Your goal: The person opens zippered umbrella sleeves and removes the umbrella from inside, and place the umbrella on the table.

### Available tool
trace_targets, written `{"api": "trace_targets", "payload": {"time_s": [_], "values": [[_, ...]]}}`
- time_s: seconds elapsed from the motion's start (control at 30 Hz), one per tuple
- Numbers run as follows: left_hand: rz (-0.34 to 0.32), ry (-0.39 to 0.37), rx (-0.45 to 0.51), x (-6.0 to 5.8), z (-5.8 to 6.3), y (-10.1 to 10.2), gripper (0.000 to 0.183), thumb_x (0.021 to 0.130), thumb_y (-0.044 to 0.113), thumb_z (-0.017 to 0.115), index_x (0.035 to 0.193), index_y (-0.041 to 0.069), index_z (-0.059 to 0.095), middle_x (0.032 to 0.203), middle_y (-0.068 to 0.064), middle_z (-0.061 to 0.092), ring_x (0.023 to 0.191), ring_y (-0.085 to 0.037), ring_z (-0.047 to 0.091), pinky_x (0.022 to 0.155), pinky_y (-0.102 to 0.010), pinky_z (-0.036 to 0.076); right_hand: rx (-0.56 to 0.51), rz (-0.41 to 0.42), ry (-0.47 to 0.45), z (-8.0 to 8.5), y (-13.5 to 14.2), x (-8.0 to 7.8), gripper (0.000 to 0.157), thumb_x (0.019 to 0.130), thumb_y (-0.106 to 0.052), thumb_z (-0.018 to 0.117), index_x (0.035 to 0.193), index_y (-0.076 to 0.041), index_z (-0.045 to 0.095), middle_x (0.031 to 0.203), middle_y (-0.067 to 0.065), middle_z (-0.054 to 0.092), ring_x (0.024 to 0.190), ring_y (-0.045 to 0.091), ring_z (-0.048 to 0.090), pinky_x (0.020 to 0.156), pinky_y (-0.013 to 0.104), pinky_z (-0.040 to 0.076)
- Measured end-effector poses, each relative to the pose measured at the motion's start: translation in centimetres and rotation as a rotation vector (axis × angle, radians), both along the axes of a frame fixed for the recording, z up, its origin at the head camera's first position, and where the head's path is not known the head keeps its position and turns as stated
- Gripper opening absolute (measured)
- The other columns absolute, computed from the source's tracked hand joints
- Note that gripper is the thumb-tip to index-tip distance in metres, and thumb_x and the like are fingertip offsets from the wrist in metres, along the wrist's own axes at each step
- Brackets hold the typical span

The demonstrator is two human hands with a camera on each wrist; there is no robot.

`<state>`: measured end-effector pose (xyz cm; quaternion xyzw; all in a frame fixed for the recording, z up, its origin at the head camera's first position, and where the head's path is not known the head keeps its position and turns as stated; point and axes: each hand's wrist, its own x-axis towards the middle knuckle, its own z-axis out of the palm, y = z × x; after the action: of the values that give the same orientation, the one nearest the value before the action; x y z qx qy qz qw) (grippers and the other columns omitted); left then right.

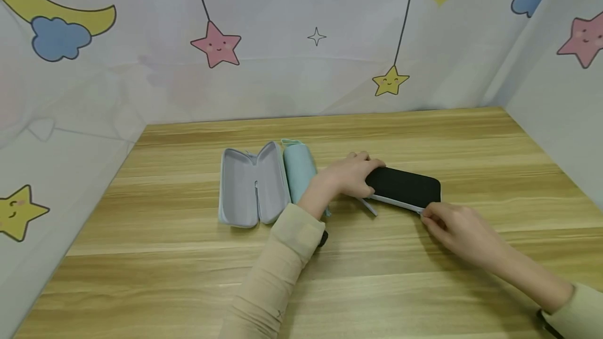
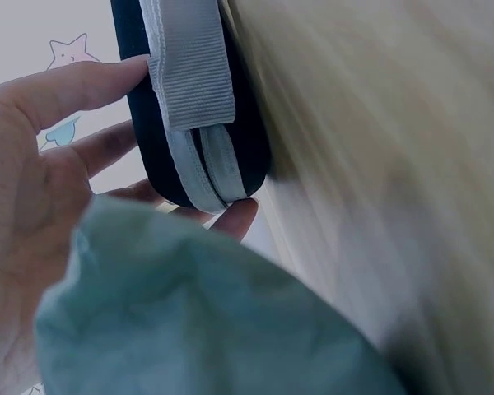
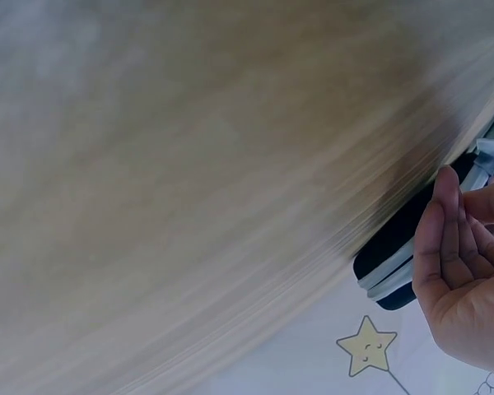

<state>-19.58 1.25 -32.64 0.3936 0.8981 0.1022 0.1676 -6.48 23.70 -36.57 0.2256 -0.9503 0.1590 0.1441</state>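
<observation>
On the table lies a black zip case (image 1: 407, 187) with a light grey zipper band (image 1: 395, 203) round its side. My left hand (image 1: 348, 176) grips its left end; in the left wrist view the thumb (image 2: 119, 78) presses one face and fingertips curl round the far side. A grey ribbed strap (image 2: 193, 66) hangs from that end. At the front right corner my right hand (image 1: 464, 232) pinches the zipper pull, mostly hidden by the fingertips. From the right wrist view, the right hand (image 3: 469, 280) covers part of the case's zipper side.
Left of the hands, a pale grey-blue case (image 1: 240, 192) lies spread open, its lining facing up. Beside it is a rolled or closed light blue case (image 1: 299, 166), partly behind the left forearm. A printed cloth (image 1: 292, 82) borders the wooden table (image 1: 188, 286).
</observation>
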Motion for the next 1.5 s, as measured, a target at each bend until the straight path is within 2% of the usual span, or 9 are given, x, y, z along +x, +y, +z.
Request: {"api": "trace_targets", "payload": {"time_s": [0.57,1.0,1.27,1.4,1.5], "values": [[-0.006,0.006,0.001,0.4,-0.1,-0.3,0.058,0.094,0.027,0.054,0.149,0.025,0.034,0.141,-0.005,0.043,0.128,-0.02,0.042,0.107,-0.037,0.04,0.032,-0.01,0.02,-0.1,-1.0,0.3,0.014,0.079,-0.003,0.073,0.082,-0.015,0.066,0.066,-0.013,0.058,0.057,-0.007,0.04,0.05,0.017,0.037],[-0.013,-0.001,-0.004,0.6,0.2,-0.3,0.059,0.094,0.027,0.054,0.15,0.024,0.034,0.142,-0.006,0.043,0.129,-0.022,0.042,0.107,-0.038,0.04,0.049,-0.03,-0.012,0.3,-1.6,0.3,0.011,0.081,-0.006,0.072,0.08,-0.015,0.066,0.064,-0.013,0.056,0.054,-0.006,0.038,0.048,0.016,0.035],[-0.008,0.017,-0.024,0.6,0.4,-0.3,0.059,0.095,0.029,0.054,0.15,0.024,0.033,0.141,-0.005,0.044,0.128,-0.021,0.043,0.108,-0.036,0.039,0.061,0.042,0.027,0.6,-3.4,0.1,0.019,0.08,-0.003,0.069,0.074,-0.019,0.062,0.063,-0.015,0.048,0.052,-0.007,0.032,0.046,0.014,0.029],[-0.014,0.028,-0.023,0.5,0.4,-0.1,0.059,0.095,0.03,0.054,0.15,0.024,0.033,0.14,-0.005,0.045,0.127,-0.021,0.044,0.108,-0.035,0.039,0.061,0.047,0.0,0.5,-3.9,0.1,0.023,0.079,-0.002,0.069,0.071,-0.02,0.058,0.06,-0.015,0.043,0.052,-0.007,0.03,0.046,0.014,0.029],[-0.016,0.034,-0.033,0.4,0.3,-0.1,0.059,0.095,0.03,0.054,0.15,0.024,0.033,0.14,-0.005,0.044,0.127,-0.021,0.044,0.108,-0.034,0.039,0.049,0.026,-0.05,0.4,-3.6,0.1,0.02,0.08,-0.002,0.069,0.073,-0.018,0.062,0.061,-0.015,0.047,0.053,-0.006,0.033,0.047,0.016,0.031]]}}
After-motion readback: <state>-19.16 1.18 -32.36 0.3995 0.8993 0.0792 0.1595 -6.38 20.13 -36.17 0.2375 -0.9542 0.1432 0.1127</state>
